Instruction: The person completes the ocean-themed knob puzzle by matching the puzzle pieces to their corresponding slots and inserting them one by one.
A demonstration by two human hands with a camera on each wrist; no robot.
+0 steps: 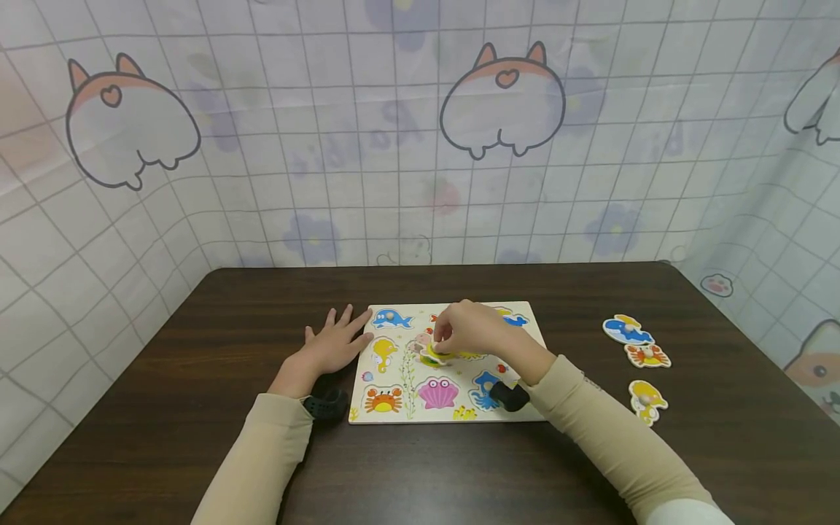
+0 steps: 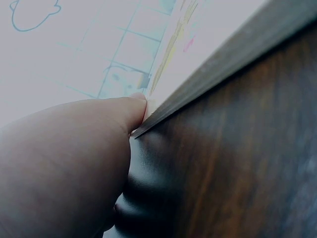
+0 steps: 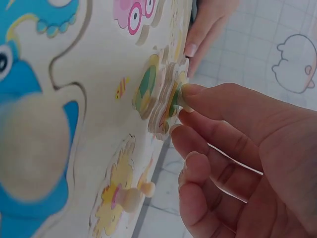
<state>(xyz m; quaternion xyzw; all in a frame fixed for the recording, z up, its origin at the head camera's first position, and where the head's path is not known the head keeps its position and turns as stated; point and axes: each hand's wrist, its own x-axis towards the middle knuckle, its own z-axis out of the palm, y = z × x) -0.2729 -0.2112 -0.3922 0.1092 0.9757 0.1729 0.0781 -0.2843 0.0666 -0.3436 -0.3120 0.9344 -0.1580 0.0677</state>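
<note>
At the puzzle board's (image 1: pixel 420 417) left edge, left hand (image 1: pixel 336 344) spread; inward, right hand (image 1: pixel 474 329) pinches green-and-yellow knobbed piece (image 3: pixel 170 101), and a tilt could jam it, I judge.

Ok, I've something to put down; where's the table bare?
Bare table: left of the left hand, behind the board, and in front of it between the sleeves. Crowded: the board, where the right hand pinches a piece, and the right side, with three loose pieces.
</note>
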